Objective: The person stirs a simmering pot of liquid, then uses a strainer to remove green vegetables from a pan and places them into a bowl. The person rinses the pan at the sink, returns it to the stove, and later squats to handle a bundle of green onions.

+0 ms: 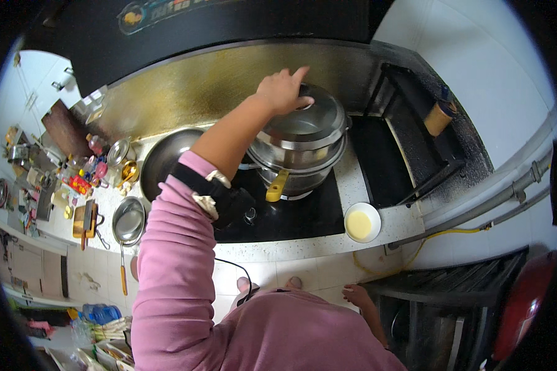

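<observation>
My left hand [282, 91] reaches over the glass lid [322, 113] of a steel steamer pot [301, 160], its thumb by the lid's knob [305, 106] and its index finger stretched away. Whether the thumb touches the knob is unclear. The pot stands on a black glass cooktop [306, 218], and a yellow handle [277, 185] juts from its front. Down beside my body hangs my right hand [355, 295], fingers loosely bent and nothing seen in it. A white bowl [376, 222] of pale yellow liquid rests on the counter's front edge.
A wok [160, 160] sits left of the pot, partly behind my forearm. Further left are a long-handled steel pan [129, 222], a knife on a wooden board [84, 220] and several bottles and jars. A black metal rack [427, 134] stands right; the range hood [241, 23] overhangs.
</observation>
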### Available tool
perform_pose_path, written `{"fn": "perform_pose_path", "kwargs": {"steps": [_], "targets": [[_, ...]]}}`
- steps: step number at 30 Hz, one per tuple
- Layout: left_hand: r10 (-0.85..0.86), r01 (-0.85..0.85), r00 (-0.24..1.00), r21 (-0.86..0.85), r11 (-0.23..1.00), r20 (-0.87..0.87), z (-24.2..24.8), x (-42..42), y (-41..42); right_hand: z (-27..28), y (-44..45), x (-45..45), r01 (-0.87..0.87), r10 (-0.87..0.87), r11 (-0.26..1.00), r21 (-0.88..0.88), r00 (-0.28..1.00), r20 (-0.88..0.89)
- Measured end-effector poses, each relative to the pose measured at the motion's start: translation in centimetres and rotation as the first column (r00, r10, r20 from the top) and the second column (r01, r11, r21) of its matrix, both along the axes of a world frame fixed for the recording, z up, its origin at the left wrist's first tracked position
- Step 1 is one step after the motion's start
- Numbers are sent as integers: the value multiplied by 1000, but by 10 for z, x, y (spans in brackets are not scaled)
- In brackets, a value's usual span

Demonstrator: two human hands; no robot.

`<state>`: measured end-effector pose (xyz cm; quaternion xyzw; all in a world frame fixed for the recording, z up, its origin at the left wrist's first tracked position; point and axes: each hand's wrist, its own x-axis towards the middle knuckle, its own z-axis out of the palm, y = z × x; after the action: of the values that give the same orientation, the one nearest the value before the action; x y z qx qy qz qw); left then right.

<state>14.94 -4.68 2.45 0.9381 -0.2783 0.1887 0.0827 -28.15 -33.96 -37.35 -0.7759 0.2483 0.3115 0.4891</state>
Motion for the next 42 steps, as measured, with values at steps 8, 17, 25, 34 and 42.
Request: {"fn": "perform_pose_path", "kwargs": {"steps": [8, 17, 25, 34, 42], "targets": [[-51, 176, 977, -637, 751, 209, -7, -170, 153, -6, 42, 66, -553, 550, 833, -25, 832, -73], [753, -713, 618, -564, 417, -225, -176, -427, 333, -17, 162, 159, -957, 955, 282, -75, 287, -76], [146, -673, 740, -725, 148, -657, -238, -431, 388, 15, 321, 168, -839, 838, 455, 300, 517, 176], [-738, -876, 280, -478, 65, -614, -223, -327, 411, 112, 545, 180, -228, 110, 613, 757, 973, 204], [-738, -893, 297, -449, 10, -606, -236, -315, 410, 92, 573, 179, -114, -187, 777, 619, 897, 401]]}}
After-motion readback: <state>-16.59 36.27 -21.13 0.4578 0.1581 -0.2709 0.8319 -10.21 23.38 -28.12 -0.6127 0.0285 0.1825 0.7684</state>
